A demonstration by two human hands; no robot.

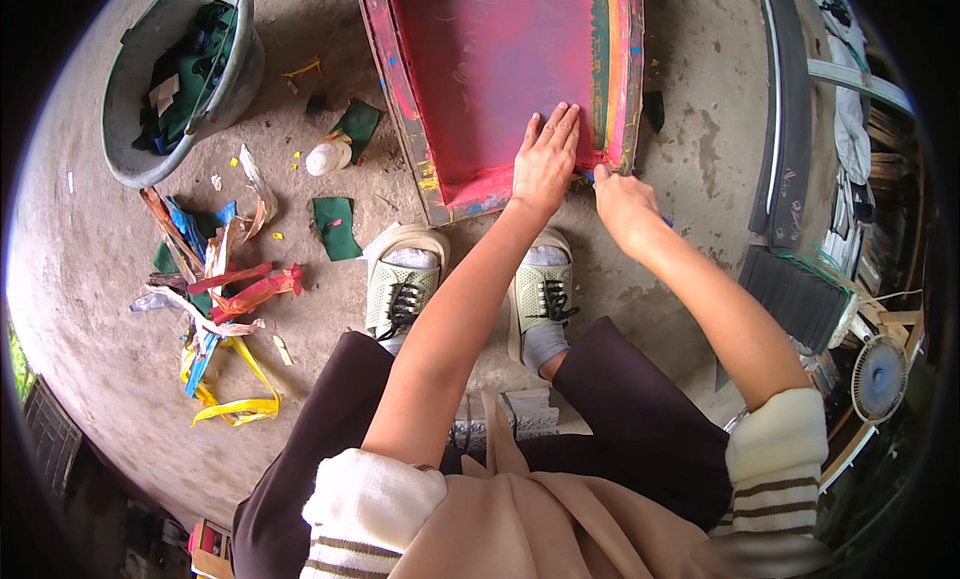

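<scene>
A paint-stained screen-printing frame (pixel 408 129) lies on the floor in front of my feet. Its mesh (pixel 470 89) is pinkish red, and streaks of green, yellow and orange run down its right side. My left hand (pixel 545 167) rests flat on the mesh near the lower right corner, fingers stretched out. Just right of it, my right hand (pixel 625 201) is closed around a slim blue-handled tool (pixel 668 222) at that corner. Only bits of blue show at either end of the fist, so the tool's exact kind and its tip are hidden.
A metal bucket (pixel 118 109) with green scraps stands at the upper left. Below it lie torn tape strips (pixel 225 279), a small white bottle (pixel 328 159) and a green piece (pixel 336 229). A fan (pixel 880 379) and dark panels (pixel 795 299) are at the right.
</scene>
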